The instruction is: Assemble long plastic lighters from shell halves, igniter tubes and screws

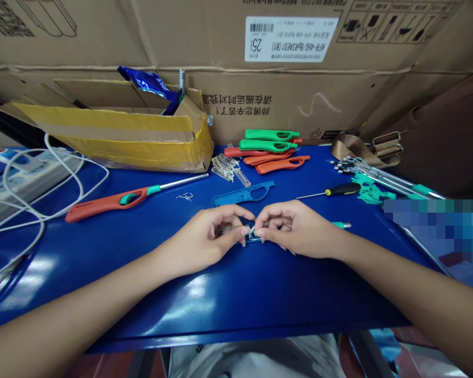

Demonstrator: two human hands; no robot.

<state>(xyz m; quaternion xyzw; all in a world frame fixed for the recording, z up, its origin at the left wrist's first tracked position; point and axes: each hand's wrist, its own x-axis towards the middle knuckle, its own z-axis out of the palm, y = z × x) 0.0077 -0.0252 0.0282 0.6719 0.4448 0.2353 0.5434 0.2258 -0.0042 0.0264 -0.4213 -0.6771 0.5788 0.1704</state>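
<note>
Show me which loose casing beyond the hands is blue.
The blue casing lying by itself just beyond the left hand; the other casings, heaped farther back, are green or orange-red.

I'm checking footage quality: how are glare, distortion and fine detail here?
Head view: whitish glare on the blue table; head view: forearms seem stretched toward the lower corners; head view: a pixelated patch hides part of the right side; head view: pale wires at the fingers are hard to resolve.
</note>
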